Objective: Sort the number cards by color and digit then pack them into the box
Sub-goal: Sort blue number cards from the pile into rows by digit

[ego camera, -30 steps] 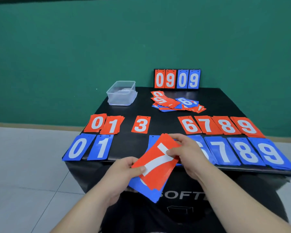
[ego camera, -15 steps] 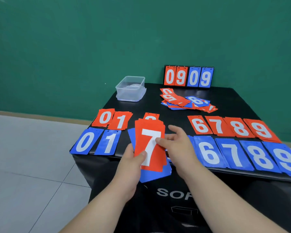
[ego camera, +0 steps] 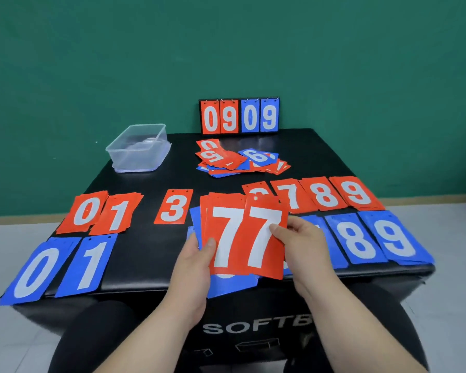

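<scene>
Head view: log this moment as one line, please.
phase: sorting | left hand: holds card stack, red 7 on top | right hand: pinches second red 7 | clear box: back left

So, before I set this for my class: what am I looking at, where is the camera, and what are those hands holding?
There is no machine here. A person wears one wide-angle camera on the head, so the picture looks forward and down at their own two hands.

In front of them is a black padded table. Sorted number cards lie on it by digit, with a red row behind and a blue row in front. Farther back are an unsorted pile, a clear plastic box and a small flip scoreboard reading 0909.

In the grip of the left hand is a stack of cards, with a red 7 on top and blue cards behind. The right hand pinches a second red 7 card beside it.
</scene>
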